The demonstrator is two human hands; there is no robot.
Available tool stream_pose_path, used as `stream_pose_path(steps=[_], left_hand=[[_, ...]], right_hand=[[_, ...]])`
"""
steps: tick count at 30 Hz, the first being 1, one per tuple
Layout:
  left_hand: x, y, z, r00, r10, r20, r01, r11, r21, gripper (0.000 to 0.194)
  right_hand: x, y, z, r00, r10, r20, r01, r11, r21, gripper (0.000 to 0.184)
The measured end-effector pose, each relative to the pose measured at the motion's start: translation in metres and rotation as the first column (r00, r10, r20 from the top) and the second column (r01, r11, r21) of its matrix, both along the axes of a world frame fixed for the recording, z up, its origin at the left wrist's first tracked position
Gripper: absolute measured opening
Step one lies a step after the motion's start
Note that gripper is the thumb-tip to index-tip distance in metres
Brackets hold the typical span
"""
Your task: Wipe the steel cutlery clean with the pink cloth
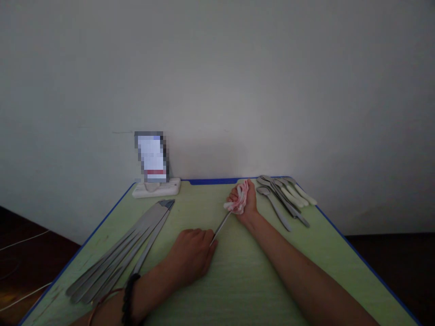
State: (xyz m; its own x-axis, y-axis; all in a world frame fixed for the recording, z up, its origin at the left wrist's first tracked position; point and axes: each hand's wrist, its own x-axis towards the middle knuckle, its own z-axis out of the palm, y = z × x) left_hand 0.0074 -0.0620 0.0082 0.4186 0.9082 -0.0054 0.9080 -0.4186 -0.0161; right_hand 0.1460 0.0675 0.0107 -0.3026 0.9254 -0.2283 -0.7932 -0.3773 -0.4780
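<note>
Slim grey metal utensil [221, 227] spans the gap between two busy hands

The left hand [195, 251] grips the utensil's near end between thumb and fingers. The right hand [249, 199] clasps a crumpled pink-and-white cloth [240, 199], into which the far end runs; its tip is hidden, so its kind cannot be told. The utensil slants over the middle of a pale green tabletop with a blue edge [238, 290]. At left, flat grey metal knives [149, 218] lie fanned; at right, a lone grey metal spoon [279, 212] lies beside a group of utensils, some with cream handles [292, 195].

The step in hand looks like wiping the far end. The next move seems to call for a firm left hold while the cloth presses and slides along the metal.
</note>
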Motion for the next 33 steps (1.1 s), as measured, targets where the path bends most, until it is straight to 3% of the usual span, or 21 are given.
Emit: stream_pose_path(steps=[6, 33], left_hand=[[-0.0017, -0.0006, -0.0019, 1.000, -0.011, 0.017, 0.011, 1.000, 0.002, 0.027], [-0.0027, -0.0001, -0.0025, 1.000, 0.000, 0.026, 0.000, 1.000, 0.026, 0.027]], right_hand=[[-0.0017, 0.0013, -0.0010, 0.999, 0.030, 0.042, -0.030, 1.000, -0.010, 0.054], [0.0013, 0.0015, -0.0053, 0.997, 0.062, -0.044, -0.060, 0.997, 0.048, 0.046]])
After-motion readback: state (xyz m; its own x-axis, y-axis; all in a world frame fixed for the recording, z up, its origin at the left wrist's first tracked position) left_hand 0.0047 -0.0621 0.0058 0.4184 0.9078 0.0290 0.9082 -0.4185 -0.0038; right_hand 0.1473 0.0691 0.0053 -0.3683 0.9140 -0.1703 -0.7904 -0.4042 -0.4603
